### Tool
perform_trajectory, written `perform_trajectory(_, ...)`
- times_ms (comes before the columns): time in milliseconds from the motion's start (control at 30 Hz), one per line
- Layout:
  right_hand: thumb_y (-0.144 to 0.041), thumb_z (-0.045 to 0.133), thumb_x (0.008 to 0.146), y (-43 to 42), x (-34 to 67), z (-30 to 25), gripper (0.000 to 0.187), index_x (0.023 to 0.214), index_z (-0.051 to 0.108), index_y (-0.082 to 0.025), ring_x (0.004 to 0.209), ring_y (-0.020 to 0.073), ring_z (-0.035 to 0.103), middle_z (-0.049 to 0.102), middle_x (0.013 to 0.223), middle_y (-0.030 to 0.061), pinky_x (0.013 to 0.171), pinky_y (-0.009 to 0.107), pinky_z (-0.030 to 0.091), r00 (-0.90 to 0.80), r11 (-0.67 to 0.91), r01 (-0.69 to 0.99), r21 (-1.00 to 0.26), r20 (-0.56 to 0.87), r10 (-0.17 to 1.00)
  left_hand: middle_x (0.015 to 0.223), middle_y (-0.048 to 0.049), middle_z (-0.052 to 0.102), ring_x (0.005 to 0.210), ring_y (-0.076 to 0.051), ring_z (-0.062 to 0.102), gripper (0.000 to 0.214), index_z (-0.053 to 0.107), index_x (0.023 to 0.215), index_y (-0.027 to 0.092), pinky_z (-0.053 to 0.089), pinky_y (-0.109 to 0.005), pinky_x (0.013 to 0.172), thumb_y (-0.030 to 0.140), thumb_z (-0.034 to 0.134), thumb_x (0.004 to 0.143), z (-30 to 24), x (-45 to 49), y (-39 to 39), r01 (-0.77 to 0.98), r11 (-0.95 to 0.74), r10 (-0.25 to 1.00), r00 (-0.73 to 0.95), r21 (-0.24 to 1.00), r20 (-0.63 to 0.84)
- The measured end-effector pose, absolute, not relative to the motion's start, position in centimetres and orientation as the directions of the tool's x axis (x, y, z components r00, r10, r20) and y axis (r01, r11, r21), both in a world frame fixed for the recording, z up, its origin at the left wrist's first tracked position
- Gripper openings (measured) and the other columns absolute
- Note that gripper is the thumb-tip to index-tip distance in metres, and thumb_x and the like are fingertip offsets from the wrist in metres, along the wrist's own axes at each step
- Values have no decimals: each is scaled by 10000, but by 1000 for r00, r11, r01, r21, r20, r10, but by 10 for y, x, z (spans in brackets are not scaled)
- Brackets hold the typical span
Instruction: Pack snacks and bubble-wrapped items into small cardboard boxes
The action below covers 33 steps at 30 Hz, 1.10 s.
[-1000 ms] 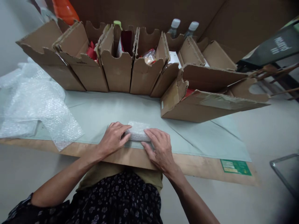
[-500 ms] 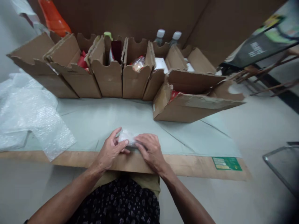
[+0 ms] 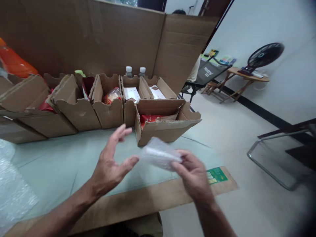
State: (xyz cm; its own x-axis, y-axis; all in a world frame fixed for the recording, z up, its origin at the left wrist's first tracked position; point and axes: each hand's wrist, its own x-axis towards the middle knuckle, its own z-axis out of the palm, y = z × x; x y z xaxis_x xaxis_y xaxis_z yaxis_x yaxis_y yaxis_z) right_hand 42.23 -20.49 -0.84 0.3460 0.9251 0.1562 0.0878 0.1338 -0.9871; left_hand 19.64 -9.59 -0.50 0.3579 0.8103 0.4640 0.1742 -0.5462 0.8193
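A bubble-wrapped packet [image 3: 158, 154], whitish and blurred by motion, is pinched at its right end by my right hand [image 3: 194, 172]. It is held above the pale green table cover [image 3: 118, 177]; what the wrap contains cannot be made out. To its left, my left hand [image 3: 115, 156] is apart from it, fingers and thumb spread, holding nothing. Just behind the packet stands an open cardboard box [image 3: 170, 130] with a red package [image 3: 149, 118] inside.
A row of cardboard bins [image 3: 85, 115] runs along the table's back, holding boxes and packets. Loose bubble wrap [image 3: 14, 187] lies at left. Beyond the right end are a folding chair [image 3: 207, 72], a fan [image 3: 264, 56] on a small wooden table and a metal-framed seat [image 3: 256, 154].
My left hand has let go of the wrapped packet and opened. My right hand has lifted it and moved it rightward. The camera view has turned right and up.
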Motion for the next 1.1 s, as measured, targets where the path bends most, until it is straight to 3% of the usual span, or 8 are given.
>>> perform_trajectory(133, -329, 852, 798, -193, 484, 48, 255, 1021, 752, -254, 663, 130, 670, 761, 842, -12, 601, 245, 550, 487, 315, 495, -809, 560, 670, 1433, -145, 612, 1410, -325, 499, 353, 651, 1243, 205, 407, -571, 1166, 240, 666, 893, 21, 237, -50, 281, -792, 605, 476, 542, 638)
perform_trajectory(233, -333, 833, 809, -176, 519, 92, 207, 998, 761, -286, 705, 155, 665, 760, 863, -10, 655, 301, 545, 355, 214, 803, -556, 735, 578, 1517, -149, 532, 1458, -337, 450, 157, 715, 959, 198, 405, -577, 1170, 117, 605, 882, 19, 250, -45, 245, -858, 501, 589, 450, 634)
perform_trajectory(333, -373, 706, 906, -156, 540, 127, 131, 1011, 765, -322, 750, 172, 669, 770, 906, -1, 622, 312, 490, 40, 149, 957, -248, 622, 782, 1675, -119, 320, 1514, -354, 362, 215, 727, 961, 207, 415, -571, 1167, 67, 612, 845, 10, 249, -53, 213, -864, 483, 608, 457, 630)
perform_trajectory(433, -355, 641, 928, -130, 543, 142, 155, 993, 771, -300, 732, 171, 675, 778, 876, -2, 626, 309, 468, -248, 311, 948, -64, 463, 851, 1704, -103, 258, 1508, -358, 369, 209, 734, 968, 209, 457, -559, 1134, 75, 610, 867, 4, 246, -55, 188, -855, 491, 595, 483, 637)
perform_trajectory(700, -127, 713, 789, -47, 479, 106, 200, 899, 795, -273, 630, 132, 644, 741, 736, -64, 612, 254, 397, -410, 408, 894, -187, 31, 912, 1716, -61, 240, 1483, -344, 407, 222, 738, 951, 217, 485, -528, 1126, 53, 625, 854, 1, 249, -55, 173, -835, 517, 569, 522, 639)
perform_trajectory(867, -41, 680, 788, -22, 442, 70, 218, 838, 804, -212, 672, 184, 683, 782, 787, 32, 590, 275, 377, -443, 437, 896, -78, -180, 878, 1713, -59, 249, 1489, -347, 399, 236, 740, 955, 217, 482, -546, 1126, 49, 619, 840, -1, 249, -55, 179, -832, 523, 568, 526, 635)
perform_trajectory(1000, -195, 712, 860, -28, 449, 74, 137, 957, 802, -232, 769, 208, 724, 802, 884, 30, 690, 292, 475, -468, 447, 877, -175, -110, 877, 1705, -59, 271, 1501, -339, 398, 250, 738, 1042, 244, 480, -536, 1133, 92, 616, 885, -2, 247, -56, 178, -822, 541, 537, 540, 647)
perform_trajectory(1100, -310, 693, 897, -63, 482, 88, 196, 1065, 777, -255, 962, 231, 730, 794, 1046, 18, 873, 359, 534, -288, 361, 882, -304, 260, 922, 1728, -75, 184, 1538, -337, 337, 504, 588, 1387, 311, 431, -539, 1177, 169, 656, 908, -5, 237, -60, 211, -768, 625, 452, 605, 636)
